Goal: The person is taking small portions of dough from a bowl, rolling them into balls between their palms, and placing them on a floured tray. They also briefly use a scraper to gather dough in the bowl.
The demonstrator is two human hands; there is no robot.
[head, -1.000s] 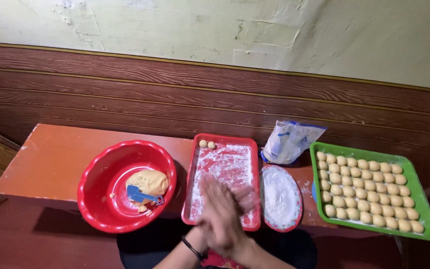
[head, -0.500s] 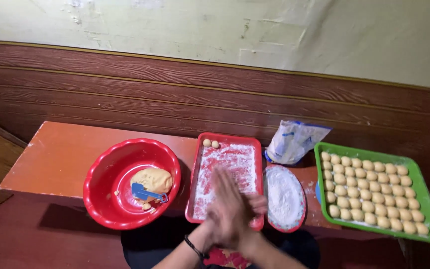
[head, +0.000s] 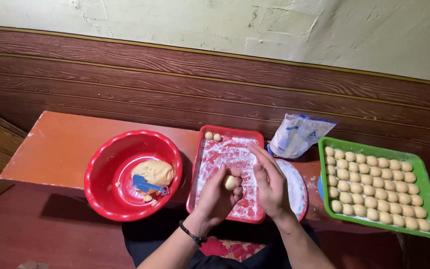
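Cupping dough ball [head: 230, 183], left hand [head: 218, 194] half-closed

A single head camera looks steeply down from close above the bench [head: 60, 144], facing the panelled wall [head: 175, 84], with both forearms entering from the bottom edge.

Both forearms bare, no sleeves, no gloves on left hand [head: 218, 195] or right hand [head: 270, 185]. Thin black beaded bracelet [head: 191, 233] on left wrist, at 7 o'clock from that hand. Dark clothing across the lap, nothing on right wrist.
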